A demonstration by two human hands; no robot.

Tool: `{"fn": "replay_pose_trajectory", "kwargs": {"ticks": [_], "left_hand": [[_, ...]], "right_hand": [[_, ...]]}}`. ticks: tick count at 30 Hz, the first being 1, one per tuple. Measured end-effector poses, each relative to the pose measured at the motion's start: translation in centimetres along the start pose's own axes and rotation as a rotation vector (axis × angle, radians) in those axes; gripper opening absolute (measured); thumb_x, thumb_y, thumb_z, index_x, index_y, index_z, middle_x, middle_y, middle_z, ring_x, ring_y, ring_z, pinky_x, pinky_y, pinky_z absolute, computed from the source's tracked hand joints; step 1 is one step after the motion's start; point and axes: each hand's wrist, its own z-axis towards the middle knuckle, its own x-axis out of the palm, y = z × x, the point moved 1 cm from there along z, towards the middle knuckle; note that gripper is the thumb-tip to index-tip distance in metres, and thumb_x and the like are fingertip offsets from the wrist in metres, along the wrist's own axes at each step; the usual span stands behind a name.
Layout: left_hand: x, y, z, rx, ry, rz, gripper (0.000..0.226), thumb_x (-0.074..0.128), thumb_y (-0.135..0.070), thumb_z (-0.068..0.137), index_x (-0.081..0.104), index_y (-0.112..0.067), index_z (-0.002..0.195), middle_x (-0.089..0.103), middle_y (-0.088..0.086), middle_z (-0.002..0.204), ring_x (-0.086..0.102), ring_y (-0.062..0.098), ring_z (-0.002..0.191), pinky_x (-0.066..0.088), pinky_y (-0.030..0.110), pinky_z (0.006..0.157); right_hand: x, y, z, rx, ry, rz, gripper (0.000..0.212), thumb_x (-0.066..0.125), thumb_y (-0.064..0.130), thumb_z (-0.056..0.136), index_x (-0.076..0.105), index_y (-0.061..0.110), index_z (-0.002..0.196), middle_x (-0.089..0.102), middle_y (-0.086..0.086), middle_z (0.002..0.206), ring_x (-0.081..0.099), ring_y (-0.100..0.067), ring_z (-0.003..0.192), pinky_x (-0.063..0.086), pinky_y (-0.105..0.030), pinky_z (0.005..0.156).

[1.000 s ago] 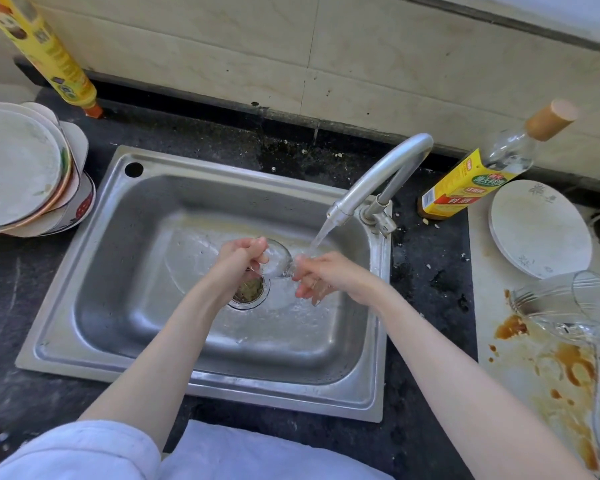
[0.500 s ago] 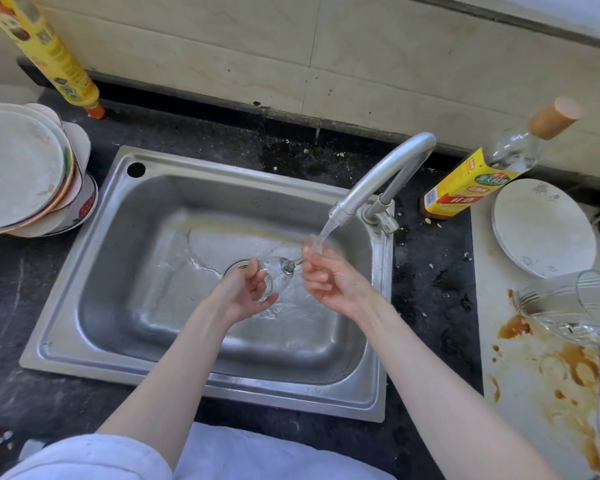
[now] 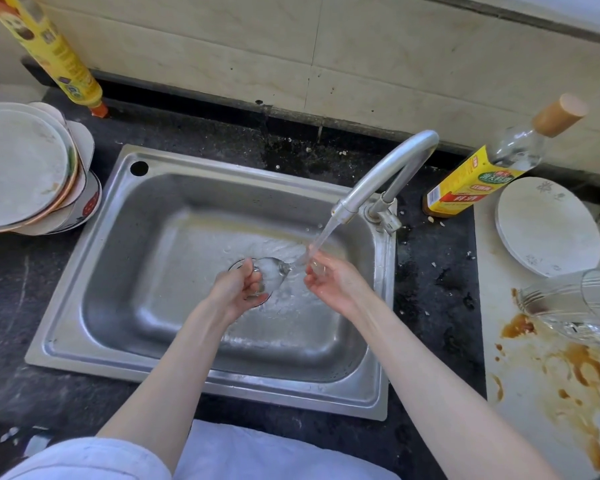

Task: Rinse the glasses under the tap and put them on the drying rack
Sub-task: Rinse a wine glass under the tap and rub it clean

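From the head camera, you had the wine glass (image 3: 272,271) lying on its side over the drain of the sink (image 3: 125,216), under the stream from the tap (image 3: 381,178). Your left hand (image 3: 238,289) was curled round the bowl, fingers wrapped under it and thumb on top. Your right hand (image 3: 333,282) pinched the foot end of the stem, fingers bent loosely round it.

Against half a second earlier, the glass had dropped a little and turned, so the water struck near the stem and your right fingers (image 3: 317,268) rather than the bowl; a second back both hands sat closer together over the drain. That reads as you rotating the glass to wet every side, so the rinse looked nearly done but not finished.

Another glass (image 3: 575,303) lay on its side on the stained board (image 3: 551,393) to your right. No drying rack was clearly in view.
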Motion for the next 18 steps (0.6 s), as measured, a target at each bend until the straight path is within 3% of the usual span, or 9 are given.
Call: {"fn": "replay_pose_trajectory", "kwargs": {"ticks": [2, 5, 7, 9, 12, 15, 18], "left_hand": [[-0.4, -0.6, -0.1, 0.069, -0.009, 0.074, 0.025, 0.045, -0.024, 0.098, 0.051, -0.01, 0.078, 0.049, -0.007, 0.044, 0.043, 0.007, 0.041, 0.054, 0.036, 0.065], [-0.8, -1.7, -0.9, 0.21, -0.037, 0.202, 0.028, 0.045, -0.023, 0.099, 0.05, -0.011, 0.074, 0.048, -0.003, 0.055, 0.048, 0.003, 0.041, 0.051, 0.031, 0.065], [-0.5, -2.6, -1.7, 0.329, -0.028, 0.327, 0.027, 0.045, -0.021, 0.098, 0.049, -0.012, 0.074, 0.049, 0.0, 0.061, 0.051, -0.001, 0.039, 0.048, 0.026, 0.062], [0.2, -3.3, -2.2, 0.436, -0.023, 0.465, 0.024, 0.047, -0.022, 0.097, 0.049, -0.014, 0.075, 0.052, 0.001, 0.065, 0.055, 0.004, 0.049, 0.046, 0.026, 0.062], [1.5, -4.3, -2.9, 0.561, -0.064, 0.672, 0.018, 0.049, -0.025, 0.096, 0.051, -0.013, 0.083, 0.056, -0.001, 0.069, 0.056, 0.016, 0.067, 0.042, 0.029, 0.068], [2.7, -5.4, -3.7, 0.682, -0.137, 0.74, 0.016, 0.051, -0.024, 0.095, 0.052, -0.012, 0.085, 0.056, -0.004, 0.067, 0.054, 0.011, 0.065, 0.038, 0.025, 0.06], [3.6, -5.9, -4.4, 0.756, -0.141, 0.782, 0.015, 0.054, -0.025, 0.093, 0.052, -0.015, 0.082, 0.058, -0.003, 0.068, 0.057, 0.014, 0.068, 0.037, 0.023, 0.061]], "right_hand": [[-0.2, 0.2, -0.1, -0.025, 0.051, -0.057, 0.008, 0.065, 0.015, 0.083, 0.065, 0.007, 0.081, 0.057, -0.003, 0.074, 0.046, -0.01, 0.063, 0.041, -0.018, 0.053], [-0.9, 0.9, -0.3, 0.034, 0.19, -0.382, 0.022, 0.066, 0.026, 0.077, 0.064, 0.007, 0.086, 0.06, -0.004, 0.073, 0.054, -0.012, 0.06, 0.046, -0.019, 0.053], [-1.2, 1.5, -0.3, 0.085, 0.231, -0.622, 0.016, 0.059, 0.02, 0.084, 0.061, 0.005, 0.089, 0.061, -0.007, 0.074, 0.06, -0.014, 0.061, 0.048, -0.021, 0.057], [-0.9, 1.9, -0.2, 0.071, 0.226, -0.869, 0.011, 0.056, 0.013, 0.089, 0.062, 0.006, 0.083, 0.062, -0.009, 0.072, 0.062, -0.013, 0.058, 0.051, -0.023, 0.06], [0.1, 1.8, 0.4, -0.107, 0.224, -1.296, 0.019, 0.054, 0.015, 0.093, 0.062, 0.014, 0.076, 0.064, -0.001, 0.069, 0.063, -0.006, 0.058, 0.054, -0.033, 0.077], [0.8, 1.3, 0.6, -0.382, 0.128, -1.579, 0.023, 0.049, 0.02, 0.095, 0.063, 0.012, 0.079, 0.068, -0.006, 0.074, 0.066, -0.02, 0.071, 0.051, -0.041, 0.083], [0.9, 0.9, -0.1, -0.566, 0.029, -1.497, 0.024, 0.051, 0.029, 0.095, 0.063, 0.01, 0.084, 0.066, -0.005, 0.069, 0.066, -0.024, 0.069, 0.051, -0.041, 0.078]]}}
